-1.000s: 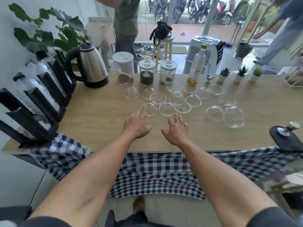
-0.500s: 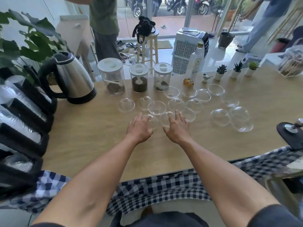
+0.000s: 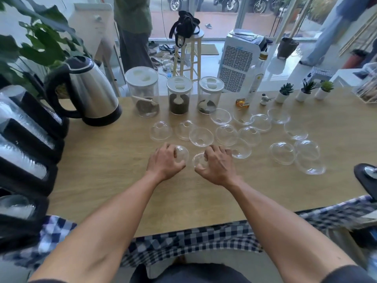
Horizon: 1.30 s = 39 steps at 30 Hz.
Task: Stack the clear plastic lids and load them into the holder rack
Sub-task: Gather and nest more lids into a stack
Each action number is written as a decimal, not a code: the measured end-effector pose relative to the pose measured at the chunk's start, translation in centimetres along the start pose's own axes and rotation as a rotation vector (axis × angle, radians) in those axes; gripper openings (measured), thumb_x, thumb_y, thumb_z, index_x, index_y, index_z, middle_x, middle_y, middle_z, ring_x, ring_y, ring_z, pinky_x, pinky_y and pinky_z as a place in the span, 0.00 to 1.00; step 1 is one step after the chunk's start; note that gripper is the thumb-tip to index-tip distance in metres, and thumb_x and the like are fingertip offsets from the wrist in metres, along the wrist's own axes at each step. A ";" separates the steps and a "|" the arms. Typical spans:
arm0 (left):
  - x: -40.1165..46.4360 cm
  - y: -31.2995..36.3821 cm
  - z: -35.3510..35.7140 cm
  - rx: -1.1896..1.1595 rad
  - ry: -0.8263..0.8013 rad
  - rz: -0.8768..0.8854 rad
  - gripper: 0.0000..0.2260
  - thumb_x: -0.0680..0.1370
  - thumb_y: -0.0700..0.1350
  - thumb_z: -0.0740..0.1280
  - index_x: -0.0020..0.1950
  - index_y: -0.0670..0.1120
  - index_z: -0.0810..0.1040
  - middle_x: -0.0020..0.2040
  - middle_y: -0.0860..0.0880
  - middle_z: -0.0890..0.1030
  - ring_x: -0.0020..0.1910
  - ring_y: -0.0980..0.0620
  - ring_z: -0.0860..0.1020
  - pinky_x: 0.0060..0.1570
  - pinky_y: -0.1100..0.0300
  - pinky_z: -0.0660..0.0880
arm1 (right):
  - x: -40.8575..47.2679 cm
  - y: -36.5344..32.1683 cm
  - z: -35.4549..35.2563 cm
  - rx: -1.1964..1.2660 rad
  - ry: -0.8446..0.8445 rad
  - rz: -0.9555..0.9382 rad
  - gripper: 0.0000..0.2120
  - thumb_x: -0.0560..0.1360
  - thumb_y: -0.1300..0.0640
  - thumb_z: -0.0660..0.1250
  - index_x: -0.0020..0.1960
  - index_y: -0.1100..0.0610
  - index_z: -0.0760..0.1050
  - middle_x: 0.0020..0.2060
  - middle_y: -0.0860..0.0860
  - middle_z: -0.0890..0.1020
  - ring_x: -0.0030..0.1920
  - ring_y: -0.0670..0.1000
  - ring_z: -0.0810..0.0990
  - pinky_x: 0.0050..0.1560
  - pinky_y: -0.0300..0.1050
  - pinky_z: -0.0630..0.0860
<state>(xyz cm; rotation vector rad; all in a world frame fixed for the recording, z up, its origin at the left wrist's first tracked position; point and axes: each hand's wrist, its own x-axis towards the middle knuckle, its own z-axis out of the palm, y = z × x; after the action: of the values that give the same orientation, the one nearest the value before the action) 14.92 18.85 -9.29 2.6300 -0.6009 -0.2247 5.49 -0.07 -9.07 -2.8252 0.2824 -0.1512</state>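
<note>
Both hands are down on the wooden counter (image 3: 106, 160), each curled over a clear dome lid at the near edge of the scatter. The left hand (image 3: 166, 161) has its fingers bent around the left lid (image 3: 181, 153), thumb on the near side, so it grips the dome. The right hand (image 3: 216, 163) is cupped over the right lid (image 3: 199, 160), fingers closed on its far rim and thumb at the near rim. The 2 held lids sit just beside each other, not stacked.

The loose lids (image 3: 226, 134) spread from 12 to 2 o'clock of the hands, some dome up, some rim up, several touching. A pair (image 3: 282, 153) lies apart at 3 o'clock. The black holder rack (image 3: 30, 158), with stacks of clear plastic in its slots, runs along the counter's edge at 9 o'clock. Behind the lids stand 3 white-capped jars (image 3: 179, 96), and a steel kettle (image 3: 91, 90) stands at 11 o'clock.
</note>
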 end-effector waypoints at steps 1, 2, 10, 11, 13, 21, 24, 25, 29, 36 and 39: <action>0.3 -0.5 -0.5 0.005 0.025 -0.005 0.16 0.70 0.61 0.71 0.46 0.51 0.73 0.50 0.52 0.75 0.46 0.47 0.77 0.42 0.54 0.69 | 0.4 -0.3 -0.4 0.051 0.006 -0.023 0.19 0.67 0.37 0.62 0.44 0.52 0.69 0.45 0.49 0.77 0.49 0.57 0.76 0.56 0.55 0.71; 0.7 -0.9 -1.2 0.005 0.053 -0.017 0.17 0.70 0.61 0.70 0.47 0.51 0.73 0.50 0.53 0.74 0.46 0.47 0.77 0.42 0.55 0.69 | 0.9 -0.5 -0.9 0.109 0.008 -0.046 0.19 0.68 0.37 0.62 0.44 0.52 0.68 0.44 0.48 0.75 0.48 0.56 0.75 0.55 0.55 0.72; 5.3 -3.0 -5.4 -0.033 0.218 -0.088 0.18 0.73 0.60 0.73 0.52 0.50 0.72 0.55 0.49 0.77 0.53 0.45 0.77 0.46 0.54 0.69 | 6.8 -3.8 -2.3 0.460 0.188 0.004 0.16 0.77 0.42 0.69 0.47 0.54 0.70 0.47 0.50 0.75 0.49 0.53 0.74 0.50 0.49 0.73; 6.0 -3.1 -5.6 -0.039 0.223 -0.088 0.18 0.73 0.59 0.73 0.52 0.50 0.72 0.55 0.49 0.78 0.53 0.44 0.78 0.46 0.54 0.69 | 7.5 -4.1 -2.3 0.468 0.188 0.008 0.16 0.78 0.42 0.70 0.47 0.55 0.71 0.47 0.50 0.75 0.50 0.53 0.75 0.51 0.48 0.72; 7.3 -3.2 -5.8 -0.058 0.226 -0.083 0.20 0.73 0.59 0.74 0.54 0.49 0.71 0.54 0.48 0.78 0.53 0.43 0.78 0.47 0.52 0.73 | 8.6 -4.6 -2.2 0.488 0.180 0.024 0.17 0.78 0.42 0.70 0.48 0.55 0.72 0.49 0.50 0.76 0.51 0.52 0.75 0.51 0.46 0.72; 10.3 -4.1 -3.7 -0.162 0.148 -0.148 0.27 0.73 0.57 0.75 0.62 0.46 0.66 0.59 0.43 0.79 0.58 0.38 0.78 0.52 0.48 0.76 | 11.7 -5.5 -0.3 0.555 0.173 0.078 0.16 0.78 0.42 0.71 0.50 0.54 0.72 0.51 0.49 0.76 0.53 0.50 0.75 0.51 0.42 0.68; 10.4 -4.9 -2.7 -0.199 0.110 -0.170 0.32 0.72 0.56 0.76 0.67 0.47 0.64 0.63 0.42 0.78 0.62 0.37 0.77 0.55 0.48 0.76 | 12.3 -5.6 0.3 0.554 0.175 0.102 0.17 0.78 0.43 0.72 0.51 0.55 0.72 0.51 0.49 0.77 0.53 0.50 0.75 0.50 0.41 0.67; 10.3 -5.2 -2.5 -0.217 0.111 -0.172 0.36 0.71 0.57 0.77 0.70 0.48 0.63 0.65 0.42 0.78 0.63 0.38 0.76 0.57 0.48 0.76 | 12.6 -5.8 0.6 0.555 0.185 0.104 0.17 0.78 0.43 0.72 0.51 0.55 0.72 0.51 0.49 0.77 0.53 0.50 0.75 0.50 0.41 0.67; 9.0 -6.3 -2.8 -0.292 0.153 -0.165 0.48 0.67 0.58 0.78 0.80 0.54 0.56 0.73 0.46 0.74 0.70 0.40 0.72 0.65 0.45 0.74 | 14.0 -6.9 1.3 0.553 0.182 0.086 0.17 0.77 0.44 0.74 0.51 0.56 0.73 0.50 0.50 0.77 0.53 0.52 0.74 0.50 0.41 0.66; 5.6 -9.5 -3.4 -0.169 0.082 -0.217 0.53 0.70 0.57 0.76 0.85 0.49 0.47 0.82 0.45 0.63 0.77 0.40 0.65 0.74 0.48 0.65 | 16.4 -10.6 3.2 0.461 0.068 0.001 0.20 0.74 0.45 0.77 0.54 0.59 0.74 0.54 0.55 0.78 0.56 0.56 0.75 0.50 0.43 0.65; 4.7 -10.5 -3.3 -0.150 0.084 -0.222 0.53 0.70 0.58 0.77 0.85 0.49 0.46 0.81 0.44 0.63 0.77 0.41 0.65 0.75 0.49 0.64 | 16.4 -11.4 4.3 0.387 0.000 -0.043 0.23 0.73 0.46 0.77 0.57 0.59 0.73 0.56 0.56 0.80 0.58 0.59 0.76 0.55 0.51 0.71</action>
<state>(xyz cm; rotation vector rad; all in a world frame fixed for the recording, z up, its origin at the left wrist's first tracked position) 23.89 26.53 -11.29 2.5435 -0.2525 -0.2159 24.03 8.37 -8.49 -2.4478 0.1707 -0.1921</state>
